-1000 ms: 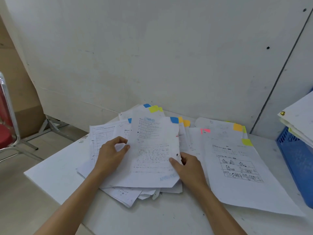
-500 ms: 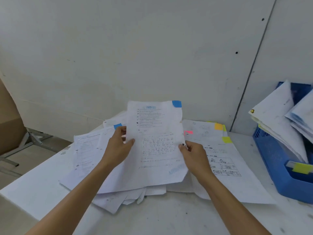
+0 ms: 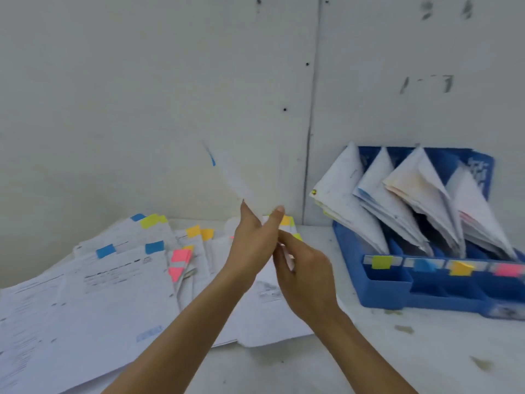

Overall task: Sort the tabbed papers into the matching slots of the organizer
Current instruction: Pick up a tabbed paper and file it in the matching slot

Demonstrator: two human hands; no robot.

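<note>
Though blurry, L hand (image 3: 252,241) prob. pinches paper (image 3: 240,179).

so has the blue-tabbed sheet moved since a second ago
Yes: up. The blue-tabbed sheet lay on the paper pile; now the left hand holds it edge-on above that pile.

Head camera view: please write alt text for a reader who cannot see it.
The left hand and right hand hold a blue-tabbed sheet raised edge-on above a white table. Loose tabbed papers lie at the left; at the right stands a blue organizer, its slots marked green, blue, orange and pink and already holding papers.
</note>
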